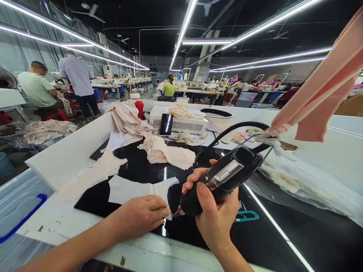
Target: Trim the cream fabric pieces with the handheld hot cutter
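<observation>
Black tabletop (312, 226) bears a white curved-edged piece (133, 190) under flattened left fingers (157, 203), right fingers (197, 175) wrapping a tool (221, 177)

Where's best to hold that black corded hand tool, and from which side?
Probably best to grip the hand tool around its thick body from the near side, as the right hand does, thumb near, fingers on the far side. Its long, rounded shape suits wrapping; leave the narrow, down-pointing tip and the black cord at the upper end free.
</observation>
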### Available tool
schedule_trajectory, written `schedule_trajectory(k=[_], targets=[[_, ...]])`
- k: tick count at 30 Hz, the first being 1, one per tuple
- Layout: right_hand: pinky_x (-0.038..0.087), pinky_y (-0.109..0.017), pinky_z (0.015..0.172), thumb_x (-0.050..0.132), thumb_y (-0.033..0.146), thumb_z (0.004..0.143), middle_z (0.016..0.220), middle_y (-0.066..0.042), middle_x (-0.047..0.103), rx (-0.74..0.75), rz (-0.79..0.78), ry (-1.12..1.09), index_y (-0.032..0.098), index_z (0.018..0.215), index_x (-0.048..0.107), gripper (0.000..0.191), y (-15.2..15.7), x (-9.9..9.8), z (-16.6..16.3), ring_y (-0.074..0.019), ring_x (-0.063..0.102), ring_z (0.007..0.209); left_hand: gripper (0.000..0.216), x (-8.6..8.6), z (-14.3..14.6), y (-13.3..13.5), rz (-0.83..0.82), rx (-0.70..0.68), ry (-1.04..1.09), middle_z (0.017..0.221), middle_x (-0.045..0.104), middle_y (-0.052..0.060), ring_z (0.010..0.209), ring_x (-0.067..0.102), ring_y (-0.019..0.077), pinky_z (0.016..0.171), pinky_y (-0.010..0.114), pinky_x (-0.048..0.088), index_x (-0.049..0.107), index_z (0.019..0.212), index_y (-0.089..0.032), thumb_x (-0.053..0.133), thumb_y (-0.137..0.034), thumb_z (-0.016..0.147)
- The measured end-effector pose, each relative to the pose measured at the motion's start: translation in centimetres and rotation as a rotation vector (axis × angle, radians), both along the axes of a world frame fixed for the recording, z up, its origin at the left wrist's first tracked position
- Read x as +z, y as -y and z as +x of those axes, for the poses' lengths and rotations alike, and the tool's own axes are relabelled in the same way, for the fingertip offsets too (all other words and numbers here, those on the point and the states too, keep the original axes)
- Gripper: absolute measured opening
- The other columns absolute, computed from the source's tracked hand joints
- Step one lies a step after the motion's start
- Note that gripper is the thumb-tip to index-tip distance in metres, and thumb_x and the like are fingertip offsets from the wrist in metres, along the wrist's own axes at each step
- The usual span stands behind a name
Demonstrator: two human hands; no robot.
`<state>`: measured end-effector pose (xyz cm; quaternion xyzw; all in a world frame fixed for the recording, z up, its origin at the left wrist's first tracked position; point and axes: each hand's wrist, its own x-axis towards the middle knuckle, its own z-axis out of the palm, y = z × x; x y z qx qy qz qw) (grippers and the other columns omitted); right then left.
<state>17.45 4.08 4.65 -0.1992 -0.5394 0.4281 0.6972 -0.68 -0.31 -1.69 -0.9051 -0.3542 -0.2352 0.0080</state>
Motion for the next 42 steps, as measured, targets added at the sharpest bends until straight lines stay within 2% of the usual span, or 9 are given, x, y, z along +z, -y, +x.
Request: schedule_trajectory(k=[15,21,25,35,39,42], targets=[[0.058,-0.025,0.056,0.074,0.022,0.089,0.088,0.003,0.067,-0.007,0.018,0.030,0.030,0.106,0.060,0.024,-0.2,-0.8,-0.3,-0.0114,0.064,0.062,0.021,-0.8,0.0,-0.3,0.049,-0.025,0.058,0.113,0.069,0.009,0.110,0.068,0.0218,0.098,0.033,0.060,0.061,0.121,-0.015,0.047,-0.022,0.108],[0.059,-0.024,0.056,0.070,0.019,0.092,0.084,0.004,0.068,-0.023,0.019,0.053,0.032,0.112,0.060,0.026,0.1,-0.5,-0.4,-0.0111,0.064,0.060,0.021,-0.8,0.0,-0.2,0.076,-0.022,0.060,0.114,0.070,0.009,0.111,0.068,0.0221,0.098,0.033,0.060,0.062,0.120,-0.014,0.045,-0.022,0.109],[0.059,-0.025,0.057,0.072,0.021,0.091,0.086,0.004,0.067,-0.010,0.014,0.028,0.033,0.121,0.057,0.035,0.0,-0.5,-0.5,-0.0113,0.064,0.061,0.022,-0.7,0.0,-0.2,0.095,-0.017,0.071,0.112,0.070,0.008,0.109,0.068,0.0210,0.097,0.031,0.059,0.062,0.119,-0.015,0.044,-0.023,0.109],[0.058,-0.023,0.054,0.070,0.021,0.092,0.083,0.005,0.066,-0.012,0.011,0.059,0.030,0.102,0.060,0.017,0.1,-0.5,-0.8,-0.0102,0.064,0.059,0.021,-0.2,0.1,-0.1,0.061,-0.019,0.077,0.113,0.070,0.008,0.111,0.068,0.0198,0.100,0.031,0.058,0.063,0.119,-0.015,0.046,-0.021,0.108],[0.059,-0.023,0.055,0.070,0.022,0.091,0.083,0.004,0.066,-0.005,-0.006,0.081,0.029,0.102,0.060,0.016,0.5,-0.2,-0.6,-0.0101,0.063,0.059,0.023,-0.5,-0.1,-0.2,0.079,0.001,0.063,0.121,0.069,0.010,0.119,0.065,0.0232,0.106,0.037,0.056,0.063,0.123,-0.015,0.048,-0.022,0.108],[0.058,-0.025,0.054,0.073,0.024,0.089,0.084,0.004,0.066,0.005,0.000,0.072,0.029,0.102,0.060,0.019,0.2,0.3,0.2,-0.0112,0.063,0.059,0.024,-0.5,-0.5,0.4,0.038,-0.030,0.080,0.119,0.071,0.010,0.114,0.067,0.0225,0.106,0.037,0.056,0.063,0.124,-0.015,0.047,-0.025,0.109]])
